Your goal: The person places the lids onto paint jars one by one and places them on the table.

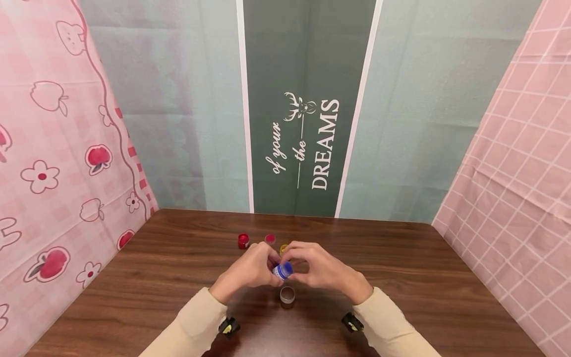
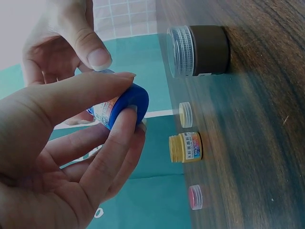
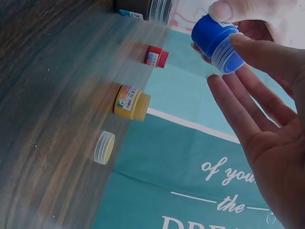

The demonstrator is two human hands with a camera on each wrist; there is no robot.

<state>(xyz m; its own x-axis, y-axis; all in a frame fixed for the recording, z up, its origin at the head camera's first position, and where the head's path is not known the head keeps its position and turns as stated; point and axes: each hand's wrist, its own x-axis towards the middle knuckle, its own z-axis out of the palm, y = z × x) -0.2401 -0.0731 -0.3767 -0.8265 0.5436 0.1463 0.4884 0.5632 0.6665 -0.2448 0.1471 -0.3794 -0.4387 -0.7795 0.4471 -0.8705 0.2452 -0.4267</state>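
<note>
Jar (image 3: 208, 39), blue, in left fingers (image 2: 111, 149)

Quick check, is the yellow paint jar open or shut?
Open: the yellow jar shows its bare neck, and a clear lid with yellow inside lies apart from it.

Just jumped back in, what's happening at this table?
A person's left hand holds a blue paint jar; their right hand touches its clear lid, which is on. The red paint jar and yellow paint jar stand lidless on the table, near a pink-tinted lid and a yellow-tinted lid. The brown jar nearest the person is lidded.
</note>
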